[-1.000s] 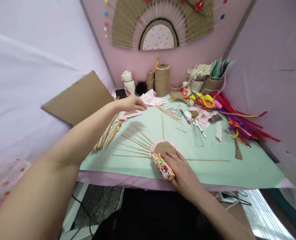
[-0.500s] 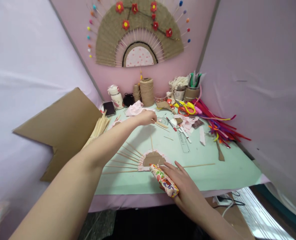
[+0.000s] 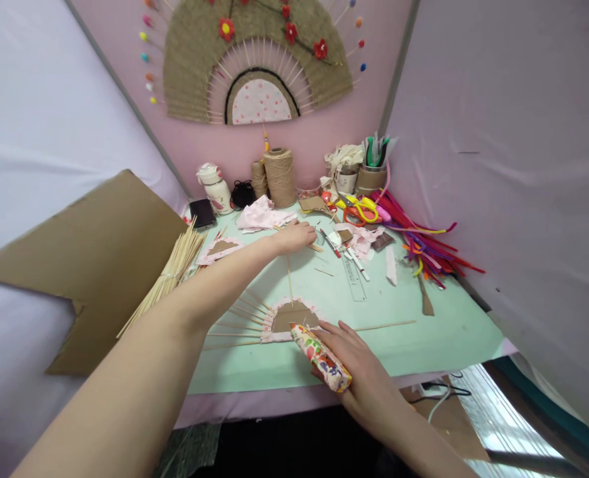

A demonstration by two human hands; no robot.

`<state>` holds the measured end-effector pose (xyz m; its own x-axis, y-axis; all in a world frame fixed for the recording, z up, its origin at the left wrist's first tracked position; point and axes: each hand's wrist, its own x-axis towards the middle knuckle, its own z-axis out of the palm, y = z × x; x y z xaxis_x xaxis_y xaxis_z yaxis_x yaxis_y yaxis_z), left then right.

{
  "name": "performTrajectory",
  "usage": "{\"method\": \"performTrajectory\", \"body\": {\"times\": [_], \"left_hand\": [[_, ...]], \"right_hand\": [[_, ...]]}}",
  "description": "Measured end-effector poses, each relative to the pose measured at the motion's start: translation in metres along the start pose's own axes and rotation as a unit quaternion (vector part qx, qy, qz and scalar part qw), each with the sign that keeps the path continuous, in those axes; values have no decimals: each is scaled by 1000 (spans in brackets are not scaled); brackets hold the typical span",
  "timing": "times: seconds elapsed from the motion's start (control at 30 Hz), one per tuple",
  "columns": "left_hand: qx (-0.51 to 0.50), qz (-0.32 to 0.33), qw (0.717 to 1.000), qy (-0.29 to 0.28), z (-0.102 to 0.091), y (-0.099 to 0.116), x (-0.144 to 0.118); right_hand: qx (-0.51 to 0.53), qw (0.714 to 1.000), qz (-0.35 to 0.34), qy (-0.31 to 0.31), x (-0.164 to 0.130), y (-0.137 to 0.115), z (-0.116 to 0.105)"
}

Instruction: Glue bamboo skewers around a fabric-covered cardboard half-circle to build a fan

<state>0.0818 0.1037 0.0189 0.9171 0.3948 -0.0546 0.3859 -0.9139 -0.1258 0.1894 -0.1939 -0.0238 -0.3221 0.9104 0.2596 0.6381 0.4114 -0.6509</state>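
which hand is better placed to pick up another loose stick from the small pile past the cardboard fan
Left. The left hand already rests on the loose sticks beyond the cardboard fan. The right hand is busy near the table edge, holding a flowered tool against the fan's base.

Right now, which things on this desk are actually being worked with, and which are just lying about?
In use:
left hand on loose sticks
right hand holding floral tool
cardboard half-circle with sticks fanned out

Lying about:
twine spool
yellow scissors
pipe cleaners
ruler
stick bundle

text: none legible | ruler (image 3: 352, 279): markings perhaps present, too blurred
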Motion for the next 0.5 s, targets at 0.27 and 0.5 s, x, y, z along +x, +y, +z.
{"method": "performTrajectory", "body": {"times": [0.27,0.5], "left_hand": [[-73,-38,969,235,-56,-2,-76],[-81,-186,941,271,-25,16,-183]], "right_hand": [[100,991,86,18,6,-10,-9],[104,954,274,-63,47,-10,-33]]}}
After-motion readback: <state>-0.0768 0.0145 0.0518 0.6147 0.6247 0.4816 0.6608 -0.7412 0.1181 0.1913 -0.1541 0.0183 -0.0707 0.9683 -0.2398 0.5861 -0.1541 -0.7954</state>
